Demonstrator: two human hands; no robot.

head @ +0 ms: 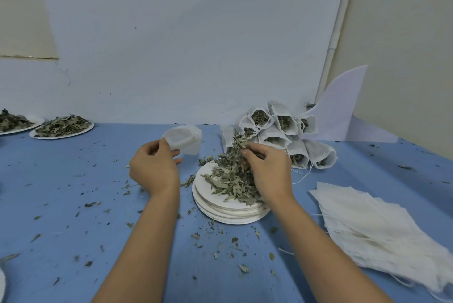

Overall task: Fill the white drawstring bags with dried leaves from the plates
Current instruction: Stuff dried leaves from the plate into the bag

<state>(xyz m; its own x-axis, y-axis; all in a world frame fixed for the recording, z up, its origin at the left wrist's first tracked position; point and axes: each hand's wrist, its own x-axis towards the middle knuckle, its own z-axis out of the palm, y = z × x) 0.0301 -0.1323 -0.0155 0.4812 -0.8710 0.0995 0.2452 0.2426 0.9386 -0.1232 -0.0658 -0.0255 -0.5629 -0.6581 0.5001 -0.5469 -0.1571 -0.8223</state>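
Observation:
My left hand (154,165) pinches an empty white drawstring bag (183,138) by its rim, its mouth held open above the blue table. My right hand (267,168) grips a bunch of dried leaves (239,142) lifted off the leaf pile (230,184) on a stack of white plates (228,207) in the middle. The bag hangs to the left of the lifted leaves, apart from them.
Several filled bags (282,131) lie heaped at the back right against the wall. A stack of flat empty bags (372,226) lies at the right. Two more plates of leaves (62,126) stand at the far left. Leaf crumbs litter the blue tablecloth (73,204).

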